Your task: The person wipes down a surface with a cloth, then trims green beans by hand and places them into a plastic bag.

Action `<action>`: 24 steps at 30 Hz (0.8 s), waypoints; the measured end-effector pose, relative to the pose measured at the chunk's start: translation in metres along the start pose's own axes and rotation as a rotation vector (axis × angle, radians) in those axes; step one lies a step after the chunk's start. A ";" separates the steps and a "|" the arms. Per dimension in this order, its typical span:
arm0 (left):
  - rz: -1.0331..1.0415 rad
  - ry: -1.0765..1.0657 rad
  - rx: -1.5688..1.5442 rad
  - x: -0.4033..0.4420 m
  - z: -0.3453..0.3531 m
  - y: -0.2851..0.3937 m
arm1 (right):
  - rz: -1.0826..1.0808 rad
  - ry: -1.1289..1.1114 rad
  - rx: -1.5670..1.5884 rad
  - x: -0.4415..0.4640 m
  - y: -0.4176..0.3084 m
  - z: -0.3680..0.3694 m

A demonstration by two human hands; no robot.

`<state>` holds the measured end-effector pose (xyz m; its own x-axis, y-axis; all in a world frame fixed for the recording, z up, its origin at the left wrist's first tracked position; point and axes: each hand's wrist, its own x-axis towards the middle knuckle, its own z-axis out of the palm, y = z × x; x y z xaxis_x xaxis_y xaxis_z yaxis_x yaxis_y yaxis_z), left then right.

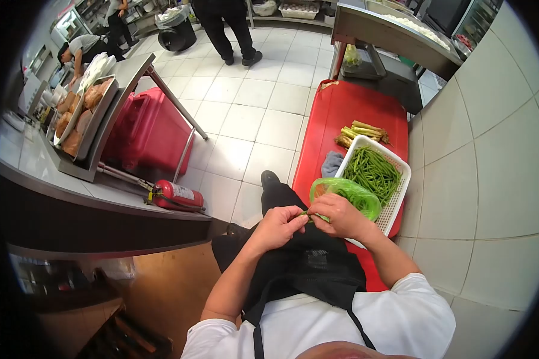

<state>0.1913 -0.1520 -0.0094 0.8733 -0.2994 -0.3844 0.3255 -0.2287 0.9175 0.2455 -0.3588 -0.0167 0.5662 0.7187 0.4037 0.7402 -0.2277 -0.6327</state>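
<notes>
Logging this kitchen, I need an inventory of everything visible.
red surface: one, red, right
basket: one, white, on red surface
green beans: many, green, in basket
bag: one, green, overlapping basket
stalks: several, yellowish, beyond basket
cloth: one, grey, beside basket
counter: one, grey, top right
table: one, grey, left
trays: count unclear, metallic, on table
bin: one, red, beneath table
extinguisher: one, red, left
trash can: one, black, background
people: three, dark lower clothing, background
farther items: unclear
held bean: apparently one, green, centre
apron: one, black, lap
left hand: one, bare, pinching bean
right hand: one, bare, likewise
</notes>
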 end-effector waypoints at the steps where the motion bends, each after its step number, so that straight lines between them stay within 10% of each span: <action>1: -0.001 -0.005 0.020 -0.001 0.000 0.001 | 0.026 -0.007 0.031 -0.002 0.001 0.001; 12: 0.022 -0.116 -0.087 0.006 0.009 -0.010 | 0.800 0.239 1.054 -0.039 -0.006 0.017; 18: -0.017 0.049 -0.287 0.017 0.004 -0.025 | 0.701 0.801 0.035 -0.090 0.029 -0.022; 24: -0.046 -0.011 -0.221 0.035 0.019 -0.025 | 0.618 0.294 -0.396 -0.109 0.045 0.001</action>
<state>0.2068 -0.1744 -0.0474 0.8518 -0.3039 -0.4268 0.4377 -0.0348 0.8984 0.2166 -0.4472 -0.0895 0.9488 0.1951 0.2484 0.3028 -0.7856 -0.5395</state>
